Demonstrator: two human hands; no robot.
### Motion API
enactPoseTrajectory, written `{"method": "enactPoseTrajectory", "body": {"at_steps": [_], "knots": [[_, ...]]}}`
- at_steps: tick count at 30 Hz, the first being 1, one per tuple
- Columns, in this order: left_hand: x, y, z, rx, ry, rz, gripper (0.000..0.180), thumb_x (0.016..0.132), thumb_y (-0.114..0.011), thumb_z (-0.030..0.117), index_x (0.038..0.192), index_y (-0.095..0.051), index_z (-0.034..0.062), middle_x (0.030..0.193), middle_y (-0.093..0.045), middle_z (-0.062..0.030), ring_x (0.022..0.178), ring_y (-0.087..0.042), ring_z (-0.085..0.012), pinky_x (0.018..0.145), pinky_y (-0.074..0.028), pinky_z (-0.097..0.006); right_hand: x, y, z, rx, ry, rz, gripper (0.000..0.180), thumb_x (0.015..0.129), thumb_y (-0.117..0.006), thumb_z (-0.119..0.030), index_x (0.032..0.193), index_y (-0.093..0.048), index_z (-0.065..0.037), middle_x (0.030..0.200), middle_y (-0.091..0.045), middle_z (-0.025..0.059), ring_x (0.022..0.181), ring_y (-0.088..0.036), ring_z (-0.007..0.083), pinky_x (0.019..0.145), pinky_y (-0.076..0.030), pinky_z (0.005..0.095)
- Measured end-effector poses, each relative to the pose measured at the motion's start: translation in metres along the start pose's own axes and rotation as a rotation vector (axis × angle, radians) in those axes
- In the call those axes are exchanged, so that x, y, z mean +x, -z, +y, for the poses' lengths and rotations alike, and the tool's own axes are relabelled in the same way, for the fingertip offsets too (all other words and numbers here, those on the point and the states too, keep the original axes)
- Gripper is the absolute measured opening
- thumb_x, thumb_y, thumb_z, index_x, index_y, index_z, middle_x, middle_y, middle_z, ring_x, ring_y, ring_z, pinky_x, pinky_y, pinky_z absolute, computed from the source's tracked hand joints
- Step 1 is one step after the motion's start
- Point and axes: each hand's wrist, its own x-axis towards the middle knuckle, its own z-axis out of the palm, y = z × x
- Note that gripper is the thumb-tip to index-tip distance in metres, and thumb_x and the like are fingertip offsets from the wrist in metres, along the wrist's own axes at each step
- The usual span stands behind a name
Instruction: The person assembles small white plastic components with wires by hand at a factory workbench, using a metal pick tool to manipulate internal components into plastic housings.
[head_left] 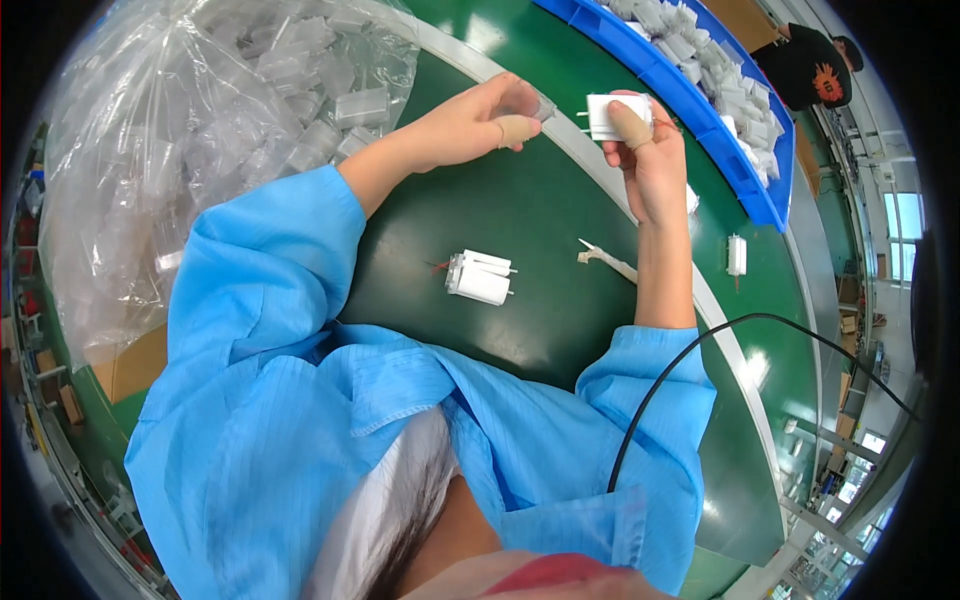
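My right hand (650, 160) grips a white block-shaped part (612, 117), its thumb across the front face. Thin metal pins stick out of the part's left side and red wires trail from its right. Across from it, apart from the part, my left hand (490, 122) is closed around a clear plastic cover (543, 107), mostly hidden by the fingers. Both thumbs wear tan coverings. On the dark green table below the hands lies a group of similar white parts (480, 278) with pins and red wires.
A large clear bag (130, 170) of plastic covers fills the left side. At the upper right stands a blue tray (690, 100) heaped with white parts. One more white part (737, 255) lies beyond a pale rail (735, 350). A black cable (680, 350) crosses my right sleeve. A person (805, 70) is far right.
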Motion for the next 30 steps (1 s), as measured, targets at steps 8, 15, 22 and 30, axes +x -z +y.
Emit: {"method": "enactPoseTrajectory", "body": {"at_steps": [8, 15, 22, 30], "knots": [[-0.007, -0.002, 0.007, 0.306, -0.154, -0.099, 0.033, 0.088, -0.068, 0.02, 0.117, -0.058, 0.007, 0.098, -0.065, -0.0046, 0.088, -0.06, -0.0126, 0.077, -0.048, -0.028, -0.014, -0.005, -0.015, -0.583, 0.141, -0.134, 0.023, 0.078, -0.075, -0.017, 0.093, -0.066, -0.003, 0.078, -0.063, -0.0001, 0.07, -0.057, 0.0071, 0.063, -0.046, 0.0223], [-0.004, -0.004, 0.002, 0.31, -0.131, -0.156, 0.035, 0.091, -0.064, 0.024, 0.12, -0.056, 0.0073, 0.102, -0.064, -0.0062, 0.088, -0.06, -0.0144, 0.078, -0.048, -0.029, -0.013, -0.003, -0.018, -0.507, -0.005, -0.189, 0.024, 0.078, -0.075, -0.021, 0.093, -0.066, -0.004, 0.074, -0.062, -0.0005, 0.061, -0.053, 0.0053, 0.053, -0.042, 0.0208], [-0.004, -0.006, -0.002, 0.343, -0.217, -0.23, 0.035, 0.093, -0.06, 0.025, 0.12, -0.054, 0.0046, 0.1, -0.062, -0.0068, 0.088, -0.058, -0.0158, 0.08, -0.047, -0.03, -0.004, 0.009, -0.003, -0.267, -0.178, -0.223, 0.027, 0.084, -0.071, -0.021, 0.1, -0.063, 0.0, 0.075, -0.062, 0.0032, 0.058, -0.055, 0.0052, 0.05, -0.046, 0.0183], [-0.001, -0.008, -0.004, 0.074, -0.063, -0.139, 0.034, 0.095, -0.059, 0.028, 0.119, -0.055, 0.0044, 0.093, -0.059, -0.0022, 0.08, -0.052, -0.0101, 0.069, -0.043, -0.024, -0.011, -0.014, 0.01, -0.472, 0.151, 0.01, 0.028, 0.08, -0.074, -0.024, 0.095, -0.063, -0.003, 0.077, -0.062, -0.0002, 0.063, -0.052, 0.0054, 0.055, -0.04, 0.0205]]}}
